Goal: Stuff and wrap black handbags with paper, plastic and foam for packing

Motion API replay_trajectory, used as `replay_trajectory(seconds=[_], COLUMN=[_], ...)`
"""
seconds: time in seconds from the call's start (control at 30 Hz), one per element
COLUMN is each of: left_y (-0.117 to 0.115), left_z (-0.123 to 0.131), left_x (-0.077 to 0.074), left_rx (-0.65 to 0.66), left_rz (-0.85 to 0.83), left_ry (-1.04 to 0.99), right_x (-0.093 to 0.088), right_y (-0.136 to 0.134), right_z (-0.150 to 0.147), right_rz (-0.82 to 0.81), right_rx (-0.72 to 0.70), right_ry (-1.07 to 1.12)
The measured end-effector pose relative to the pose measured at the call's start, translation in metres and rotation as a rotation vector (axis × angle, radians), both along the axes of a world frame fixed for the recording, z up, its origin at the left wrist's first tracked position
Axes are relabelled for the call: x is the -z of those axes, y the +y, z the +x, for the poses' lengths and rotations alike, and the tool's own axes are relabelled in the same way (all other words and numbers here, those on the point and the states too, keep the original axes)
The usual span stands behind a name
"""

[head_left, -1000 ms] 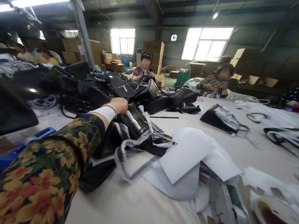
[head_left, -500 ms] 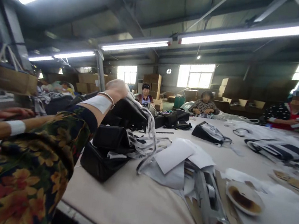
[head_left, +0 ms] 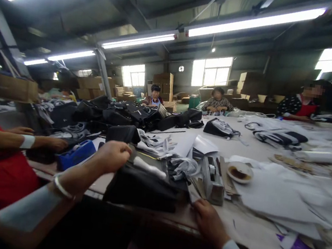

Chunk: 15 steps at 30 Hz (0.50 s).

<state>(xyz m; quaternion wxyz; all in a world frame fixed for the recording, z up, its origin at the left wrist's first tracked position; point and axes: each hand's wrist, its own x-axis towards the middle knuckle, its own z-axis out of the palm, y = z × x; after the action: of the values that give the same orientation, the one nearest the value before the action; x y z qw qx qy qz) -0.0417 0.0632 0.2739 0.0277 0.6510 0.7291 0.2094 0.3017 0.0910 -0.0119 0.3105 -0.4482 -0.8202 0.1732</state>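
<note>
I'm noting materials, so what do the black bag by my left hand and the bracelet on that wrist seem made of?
The black bag looks like leather or imitation leather, smooth and mostly dull. The bracelet looks pale and glossy, perhaps polished metal or stone.

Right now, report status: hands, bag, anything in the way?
Left hand closed on black bag; right hand at its right, grip unclear. Bag at table edge. Tape dispenser near right hand.
</note>
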Motion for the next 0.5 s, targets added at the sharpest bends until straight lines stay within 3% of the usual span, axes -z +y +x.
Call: replay_trajectory(seconds=[0.03,0.1,0.13,0.2,0.27,0.3,0.4,0.43,0.5], left_y=[-0.026,-0.074,-0.093,-0.112,-0.103,-0.09,-0.037,-0.021,-0.004], left_z=[0.012,0.034,0.042,0.048,0.036,0.025,-0.022,-0.038,-0.062], left_x=[0.025,0.067,0.082,0.098,0.1,0.099,0.103,0.11,0.13], left_rx=[0.066,0.136,0.193,0.38,0.456,0.426,0.104,0.022,-0.053], left_rz=[-0.086,-0.463,-0.651,-0.804,-0.748,-0.659,-0.125,-0.026,-0.049], left_ry=[-0.104,-0.416,-0.561,-0.662,-0.684,-0.69,-0.564,-0.506,-0.554], right_x=[0.002,0.007,0.009,0.011,0.008,0.005,-0.005,-0.007,-0.006], right_y=[0.002,0.004,0.005,0.006,0.005,0.005,0.002,-0.001,-0.014], right_z=[0.001,0.002,0.003,0.004,0.004,0.004,0.0,-0.001,-0.004], right_rz=[-0.007,-0.03,-0.046,-0.082,-0.108,-0.116,-0.131,-0.13,-0.117], right_rx=[-0.001,0.016,0.032,0.054,0.05,0.043,0.06,0.091,0.199], right_ry=[0.003,0.008,0.014,0.039,0.077,0.092,0.124,0.141,0.207])
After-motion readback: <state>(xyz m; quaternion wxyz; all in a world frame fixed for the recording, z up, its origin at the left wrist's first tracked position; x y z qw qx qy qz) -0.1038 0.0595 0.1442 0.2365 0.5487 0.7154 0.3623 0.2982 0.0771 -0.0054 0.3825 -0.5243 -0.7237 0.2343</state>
